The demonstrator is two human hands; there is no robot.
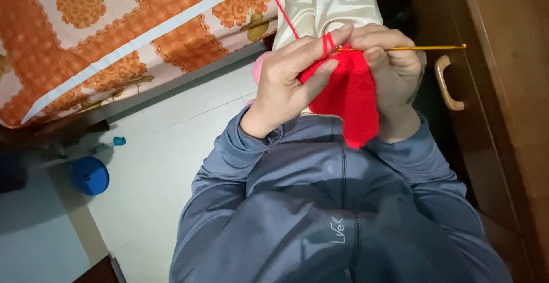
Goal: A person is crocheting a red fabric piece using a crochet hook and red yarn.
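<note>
The fingers [320,68] of the left hand [286,85] are pinched together on the top edge of a red crocheted piece [349,97], thumb in front and index finger stretched along the upper rim, with a strand of red yarn [280,8] looped twice over that index finger and running up and away toward the top of the view. The right hand [394,71] is closed around a thin golden crochet hook [423,47], its tip buried in the top row of stitches just beside the left fingertip and its shaft jutting out to the right. The red piece hangs between both hands in front of the chest, over a blue-grey long-sleeved top [320,203]; it looks light, soft and floppy, likely to sag and stretch unless held close to the working row, while the hook looks stiff, smooth and prone to slip if gripped loosely. To the right, a dark wooden cabinet [503,88] with a curved handle [446,82] stands near the hook's free end, leaving little room there. To the left there is more room: pale floor tiles [171,134], a bed with an orange flowered cover [114,25], and a blue round object [90,175] well apart on the floor.
</note>
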